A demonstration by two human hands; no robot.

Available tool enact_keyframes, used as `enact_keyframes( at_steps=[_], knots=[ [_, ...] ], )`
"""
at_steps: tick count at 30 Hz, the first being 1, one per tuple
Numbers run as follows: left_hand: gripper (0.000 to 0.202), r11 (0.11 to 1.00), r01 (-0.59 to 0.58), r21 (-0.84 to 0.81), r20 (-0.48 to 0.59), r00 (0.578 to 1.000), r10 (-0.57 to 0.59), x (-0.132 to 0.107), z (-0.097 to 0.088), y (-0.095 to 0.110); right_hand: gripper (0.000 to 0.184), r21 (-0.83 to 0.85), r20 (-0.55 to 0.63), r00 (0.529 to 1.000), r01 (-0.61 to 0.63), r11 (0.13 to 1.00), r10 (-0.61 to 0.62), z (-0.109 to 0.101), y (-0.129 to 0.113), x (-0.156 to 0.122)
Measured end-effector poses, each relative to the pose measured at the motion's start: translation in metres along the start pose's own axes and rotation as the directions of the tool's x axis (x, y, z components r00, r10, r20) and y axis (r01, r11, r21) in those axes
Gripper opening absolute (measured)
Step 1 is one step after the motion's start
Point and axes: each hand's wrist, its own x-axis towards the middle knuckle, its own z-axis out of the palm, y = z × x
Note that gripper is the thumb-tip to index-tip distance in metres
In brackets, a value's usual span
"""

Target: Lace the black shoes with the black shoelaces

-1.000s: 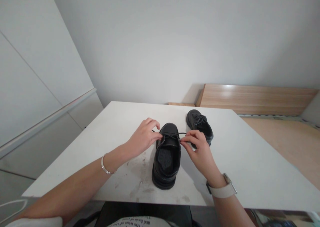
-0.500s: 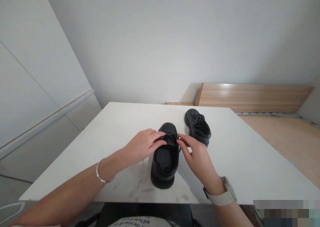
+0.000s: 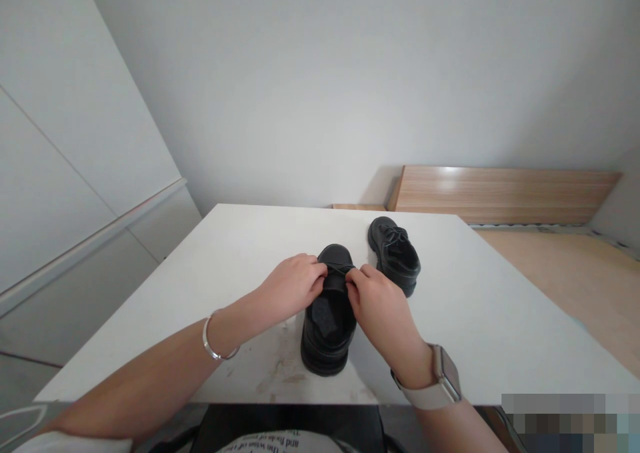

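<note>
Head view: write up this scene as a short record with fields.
Left hand: pinching the laces on the near shoe
Right hand: pinching the same laces, opposite side
Near shoe: black, upright, toe pointing away
Far shoe: black, beyond the near shoe and to its right
Table: white, smudged beside the near shoe
Worn: bracelet on left wrist, watch on right

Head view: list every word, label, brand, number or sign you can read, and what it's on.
"and": on the shirt, upside down; perhaps "fools of" after it, the rest too blurred or cut off.
Watch: nothing legible.
Near shoe, far shoe: none readable.
</note>
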Motion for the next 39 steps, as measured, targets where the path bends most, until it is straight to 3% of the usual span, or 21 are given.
enact_keyframes(
  at_steps=[3, 5, 8, 10, 13, 15, 18, 20, 24, 27, 29, 32, 35, 39],
  knots=[
    [0.021, 1.000, -0.003, 0.004, -0.028, 1.000, 0.003, -0.001, -0.001, 0.000, 0.017, -0.078, -0.025, 1.000, -0.005, 0.997, 0.003, -0.003, -0.002, 0.004],
    [0.018, 0.999, -0.020, -0.046, -0.104, 0.995, 0.015, -0.002, -0.005, 0.000, 0.015, -0.068, -0.074, 0.997, 0.021, 0.997, -0.026, -0.005, -0.004, 0.009],
    [0.013, 0.957, -0.080, -0.278, -0.299, 0.954, -0.007, -0.003, -0.020, 0.001, 0.012, 0.168, -0.157, 0.986, 0.073, 0.983, -0.046, -0.013, -0.007, 0.017],
    [0.010, 0.866, -0.132, -0.482, -0.444, 0.889, -0.112, -0.003, -0.035, 0.004, 0.011, 0.433, -0.266, 0.964, 0.136, 0.891, -0.018, -0.023, -0.010, 0.022],
    [0.009, 0.707, -0.238, -0.666, -0.571, 0.772, -0.278, -0.002, -0.053, 0.008, 0.007, 0.705, -0.460, 0.880, 0.279, 0.652, 0.121, -0.040, -0.014, 0.026],
    [0.009, 0.648, -0.294, -0.702, -0.593, 0.745, -0.305, 0.001, -0.058, 0.012, 0.006, 0.774, -0.516, 0.833, 0.352, 0.527, 0.201, -0.047, -0.017, 0.028],
    [0.009, 0.583, -0.321, -0.747, -0.563, 0.771, -0.297, 0.006, -0.055, 0.018, 0.006, 0.799, -0.520, 0.833, 0.396, 0.452, 0.189, -0.048, -0.019, 0.028],
    [0.008, 0.513, -0.327, -0.794, -0.515, 0.810, -0.281, 0.009, -0.049, 0.023, 0.008, 0.743, -0.559, 0.820, 0.432, 0.510, 0.120, -0.047, -0.020, 0.028],
    [0.014, 0.256, -0.320, -0.912, -0.373, 0.907, -0.194, 0.013, -0.041, 0.031, 0.011, 0.580, -0.652, 0.757, 0.462, 0.671, 0.043, -0.044, -0.020, 0.027],
    [0.021, 0.077, -0.288, -0.954, -0.297, 0.942, -0.157, 0.014, -0.038, 0.032, 0.011, 0.641, -0.631, 0.772, 0.461, 0.614, 0.079, -0.039, -0.018, 0.027],
    [0.021, 0.056, -0.275, -0.960, -0.280, 0.947, -0.157, 0.013, -0.037, 0.030, 0.010, 0.742, -0.579, 0.804, 0.450, 0.496, 0.137, -0.032, -0.017, 0.028],
    [0.014, 0.108, -0.287, -0.952, -0.302, 0.940, -0.162, 0.011, -0.036, 0.027, 0.011, 0.874, -0.434, 0.881, 0.362, 0.323, 0.188, -0.020, -0.013, 0.028],
    [0.009, 0.166, -0.285, -0.944, -0.312, 0.935, -0.167, 0.009, -0.035, 0.024, 0.011, 0.927, -0.321, 0.931, 0.272, 0.259, 0.171, -0.012, -0.009, 0.026],
    [0.021, 0.157, -0.261, -0.953, -0.285, 0.945, -0.161, 0.008, -0.034, 0.020, 0.010, 0.944, -0.291, 0.933, 0.245, 0.220, 0.212, -0.010, -0.008, 0.025]
  ],
)
